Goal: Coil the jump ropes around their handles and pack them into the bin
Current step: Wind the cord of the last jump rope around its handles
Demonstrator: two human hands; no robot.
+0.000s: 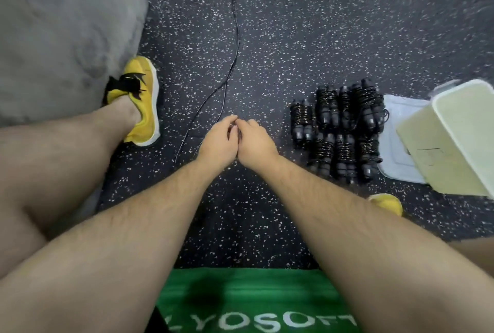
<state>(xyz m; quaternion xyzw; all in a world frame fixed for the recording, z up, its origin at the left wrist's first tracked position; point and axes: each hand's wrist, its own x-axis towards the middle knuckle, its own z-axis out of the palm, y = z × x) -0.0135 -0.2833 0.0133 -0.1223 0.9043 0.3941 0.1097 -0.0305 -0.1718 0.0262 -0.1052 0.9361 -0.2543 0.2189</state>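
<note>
Coiling step, seemingly: left hand (217,142) and right hand (258,144) pressed together at centre, grip curled, contents impossible to tell, loose jump rope (237,38) trailing toward 12 o'clock, coiled bundles (326,108) and bin (417,140) at 3 o'clock; next, winding in that slack.

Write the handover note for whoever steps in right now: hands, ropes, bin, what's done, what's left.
Hands: left hand and right hand meet at the fingertips, fingers curled; what they hold is hidden.
Things: one loose jump rope trails across the floor away from the hands. The coiled ropes lie in two rows on the floor beside the bin and its white lid.
Done: those ropes are wound round their handles.
Left: coil the loose one, then pack them all; no rope shows in the bin.
</note>
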